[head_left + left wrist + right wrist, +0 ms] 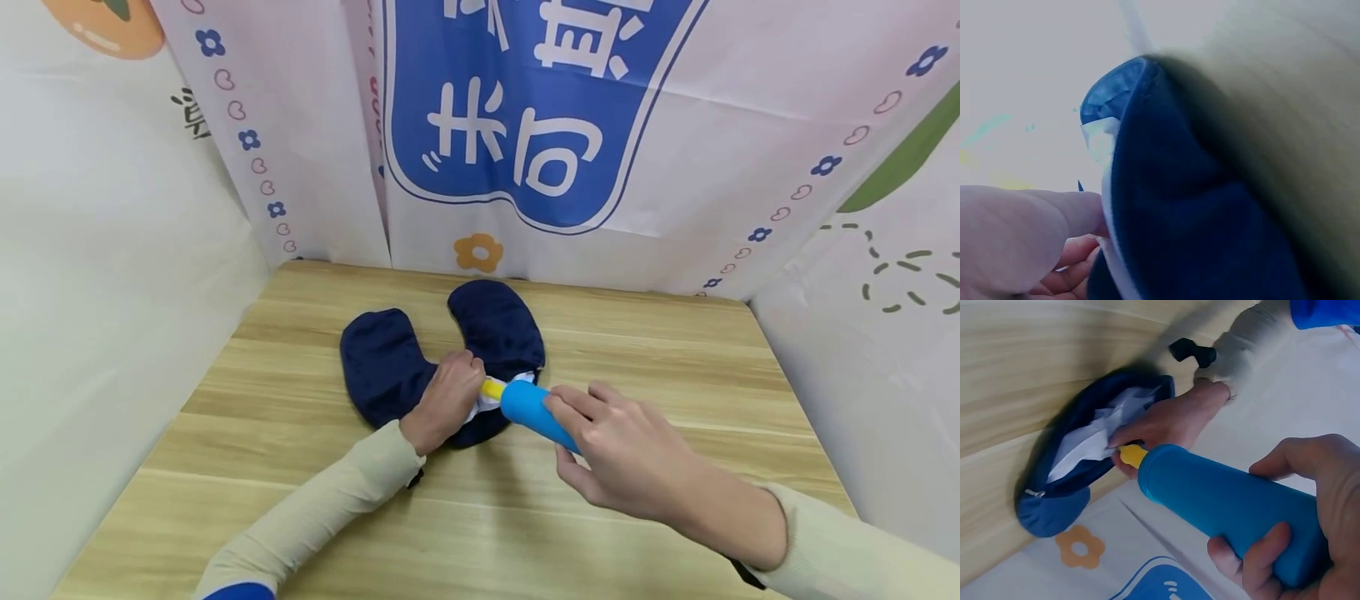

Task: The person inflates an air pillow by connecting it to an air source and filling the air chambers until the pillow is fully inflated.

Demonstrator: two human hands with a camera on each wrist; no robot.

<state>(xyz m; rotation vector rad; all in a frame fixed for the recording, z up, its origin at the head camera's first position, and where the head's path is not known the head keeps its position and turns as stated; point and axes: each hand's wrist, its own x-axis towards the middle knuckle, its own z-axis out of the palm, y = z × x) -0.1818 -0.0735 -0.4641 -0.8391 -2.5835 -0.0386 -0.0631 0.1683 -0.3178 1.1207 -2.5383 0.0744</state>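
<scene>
A navy U-shaped neck pillow (386, 362) lies on the table, its zipped edge parted along the near curve. White inner lining (1085, 440) shows through the opening in the right wrist view. My left hand (448, 392) pinches this lining at the opening, where the yellow nozzle (1132, 455) of a blue hand pump (1210, 494) meets the fingers. The nozzle's tip is hidden by the left fingers. In the left wrist view the thumb (1079, 212) presses against the white edge. My right hand (622, 442) grips the pump's blue barrel, tilted toward the pillow.
The wood-grain table (300, 500) ends at a printed cloth backdrop (315, 125) behind the pillow. White cloth walls (97, 292) stand on both sides. A zipper pull (1035, 493) sits at one end of the opening.
</scene>
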